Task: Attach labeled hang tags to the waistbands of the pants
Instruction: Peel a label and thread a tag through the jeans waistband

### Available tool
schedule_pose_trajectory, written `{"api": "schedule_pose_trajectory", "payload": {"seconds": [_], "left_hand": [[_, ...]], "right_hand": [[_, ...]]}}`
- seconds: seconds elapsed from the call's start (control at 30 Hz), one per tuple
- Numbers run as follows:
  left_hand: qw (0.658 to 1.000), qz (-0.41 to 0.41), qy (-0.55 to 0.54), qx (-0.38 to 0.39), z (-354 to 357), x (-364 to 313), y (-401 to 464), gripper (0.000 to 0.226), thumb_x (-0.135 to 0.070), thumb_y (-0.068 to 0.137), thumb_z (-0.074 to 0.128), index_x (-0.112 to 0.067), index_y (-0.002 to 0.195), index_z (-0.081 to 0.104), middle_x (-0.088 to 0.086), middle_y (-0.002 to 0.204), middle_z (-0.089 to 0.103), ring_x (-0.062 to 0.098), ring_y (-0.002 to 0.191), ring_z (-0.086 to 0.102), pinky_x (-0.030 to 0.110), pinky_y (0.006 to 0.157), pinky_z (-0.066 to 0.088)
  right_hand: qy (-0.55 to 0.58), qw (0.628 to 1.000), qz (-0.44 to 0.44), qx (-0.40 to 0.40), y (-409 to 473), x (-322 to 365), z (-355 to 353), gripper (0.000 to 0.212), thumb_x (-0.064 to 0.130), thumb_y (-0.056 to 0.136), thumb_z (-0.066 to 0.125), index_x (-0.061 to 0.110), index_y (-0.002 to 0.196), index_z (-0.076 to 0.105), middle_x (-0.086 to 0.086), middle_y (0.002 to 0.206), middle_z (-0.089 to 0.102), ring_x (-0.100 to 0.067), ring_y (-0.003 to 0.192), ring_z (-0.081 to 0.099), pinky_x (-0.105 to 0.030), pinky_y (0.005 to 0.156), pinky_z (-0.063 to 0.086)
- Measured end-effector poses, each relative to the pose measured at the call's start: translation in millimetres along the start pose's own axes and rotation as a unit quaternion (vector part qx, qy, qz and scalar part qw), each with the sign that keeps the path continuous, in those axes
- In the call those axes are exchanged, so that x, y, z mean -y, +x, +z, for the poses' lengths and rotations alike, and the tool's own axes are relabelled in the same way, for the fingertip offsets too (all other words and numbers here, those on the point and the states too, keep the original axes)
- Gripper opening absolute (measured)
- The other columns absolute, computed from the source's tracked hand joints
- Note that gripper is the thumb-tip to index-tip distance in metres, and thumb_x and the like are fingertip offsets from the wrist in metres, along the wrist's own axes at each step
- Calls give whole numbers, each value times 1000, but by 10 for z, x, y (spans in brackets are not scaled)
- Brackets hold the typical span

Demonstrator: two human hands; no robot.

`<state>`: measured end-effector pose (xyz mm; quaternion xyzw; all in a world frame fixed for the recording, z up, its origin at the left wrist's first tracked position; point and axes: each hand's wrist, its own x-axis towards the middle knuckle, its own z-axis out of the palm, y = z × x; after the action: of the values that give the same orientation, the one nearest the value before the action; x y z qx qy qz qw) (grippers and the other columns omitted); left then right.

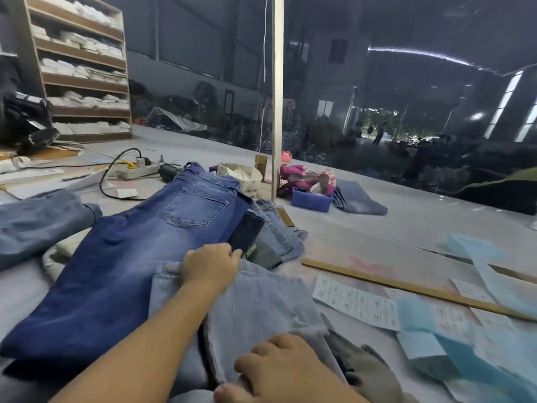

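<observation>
Pale blue pants [258,303] lie in front of me, partly on top of dark blue jeans [116,271] spread with a back pocket facing up. My left hand [212,267] reaches forward and grips the far edge of the pale pants, fingers curled over it. My right hand [279,370] is at the near edge and holds the same fabric with bent fingers. White printed label sheets [357,305] and light blue tag strips [436,333] lie on the table to the right. No tag is in either hand.
A long wooden ruler [406,286] lies diagonally on the right. More folded jeans [279,234] sit behind the pile and at the left [37,222]. A blue bin [312,200], white bucket [247,175], power strip [136,170], upright pole [277,97] and shelf [81,68] stand farther back.
</observation>
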<state>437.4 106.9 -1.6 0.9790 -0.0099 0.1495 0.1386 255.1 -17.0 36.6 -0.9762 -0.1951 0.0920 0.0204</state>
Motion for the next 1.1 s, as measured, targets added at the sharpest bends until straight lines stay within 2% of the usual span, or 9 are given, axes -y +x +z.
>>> {"api": "schedule_pose_trajectory", "payload": {"seconds": [0.13,0.27,0.47,0.57,0.73,0.87,0.93,1.03,1.1], "left_hand": [[992,-74,-79,60,-265,250,234,45,-50,96,43,-13,106,65,13,117,65,33,105,61,36,84,47],[989,-111,52,86,-371,568,183,76,-70,80,54,-19,135,46,7,136,54,29,123,53,39,90,50],[982,-92,148,71,-426,285,153,38,-24,92,51,-17,129,57,7,133,57,28,121,56,38,86,50],[992,-116,39,3,-573,331,37,32,-13,93,46,-7,123,57,18,128,59,39,116,57,42,88,48],[951,128,-174,-221,-1412,-84,-441,17,-11,97,43,-9,80,48,20,82,61,38,74,56,35,62,33],[893,311,-289,-148,-2110,-546,-1290,23,-27,86,37,-19,67,47,-8,57,47,9,51,43,16,48,33],[872,362,-322,-72,-2259,-696,-1745,28,-34,79,34,-14,66,50,-4,55,47,7,50,41,16,45,29],[833,412,-368,-9,-2395,-921,-2339,19,-22,80,41,-21,61,41,-7,56,47,1,49,39,11,49,27],[804,474,-358,-15,-2494,-1083,-2691,24,-16,80,44,-32,63,35,-18,57,42,-6,54,40,6,56,27]], "right_hand": [[4,1000,4,25,-36,6,-64,53,58,98,35,15,122,56,-13,128,55,-24,129,39,-42,111,18],[46,997,59,-18,-40,42,-198,55,62,92,43,21,127,56,-6,131,54,-20,129,40,-39,110,23],[57,978,136,-144,-181,-6,-330,49,56,94,38,28,135,41,9,145,32,-16,141,15,-49,120,-5],[132,965,154,-168,-219,-68,-311,48,55,96,39,27,134,45,6,140,42,-18,135,29,-42,119,15],[457,841,177,-229,-240,-115,-499,52,55,97,40,15,127,55,-9,126,60,-19,108,54,-31,92,41],[826,503,168,-190,-475,-208,-863,81,74,79,51,8,126,46,-23,118,62,-38,108,62,-52,91,51],[878,421,142,-178,-757,-234,-1008,80,69,75,62,1,119,58,-25,111,65,-40,90,70,-50,71,59],[861,467,118,-161,-1228,-143,-1072,45,42,85,61,2,67,72,-13,68,69,-25,57,68,-27,53,57],[800,537,187,-193,-1527,-122,-1099,32,15,91,54,0,63,61,-12,61,61,-22,48,60,-19,45,48]]}}
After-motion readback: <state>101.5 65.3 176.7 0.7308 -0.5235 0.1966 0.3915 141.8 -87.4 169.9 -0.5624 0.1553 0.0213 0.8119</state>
